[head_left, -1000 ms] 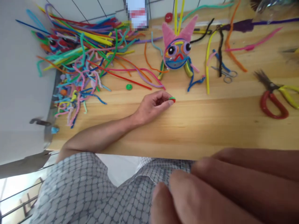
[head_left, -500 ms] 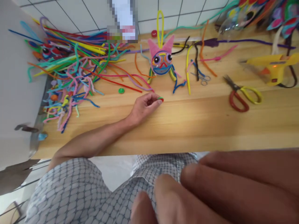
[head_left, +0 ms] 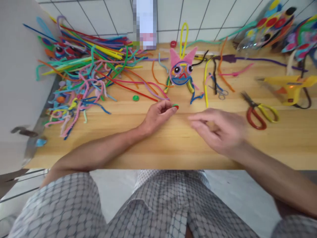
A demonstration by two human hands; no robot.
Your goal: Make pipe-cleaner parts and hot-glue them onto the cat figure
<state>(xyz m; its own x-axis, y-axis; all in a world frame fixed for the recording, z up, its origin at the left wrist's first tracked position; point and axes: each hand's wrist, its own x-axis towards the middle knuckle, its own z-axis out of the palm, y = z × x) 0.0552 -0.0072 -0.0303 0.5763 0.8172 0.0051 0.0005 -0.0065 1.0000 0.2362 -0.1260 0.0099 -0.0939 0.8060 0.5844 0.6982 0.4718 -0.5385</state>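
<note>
My left hand rests on the wooden table, thumb and forefinger pinched on a small red and green piece that shows only at the fingertips. To its right, slightly above the tabletop and smeared by motion, my right hand has thumb and forefinger drawn together; whatever is between them, if anything, cannot be made out. Just behind both hands sits a craft figure with pink pointed ears, large eyes, a red mouth and a yellow loop on top. A green button lies to the left of my left hand.
Many pipe cleaners are heaped at the left. Red-and-yellow scissors, a yellow glue gun with an orange light and small metal scissors lie at the right. A red button and a phone are near the tiled wall.
My right hand has moved from close to the camera, at lower right, out over the table beside my left hand. My left hand keeps its pinch; the view has shifted slightly.
</note>
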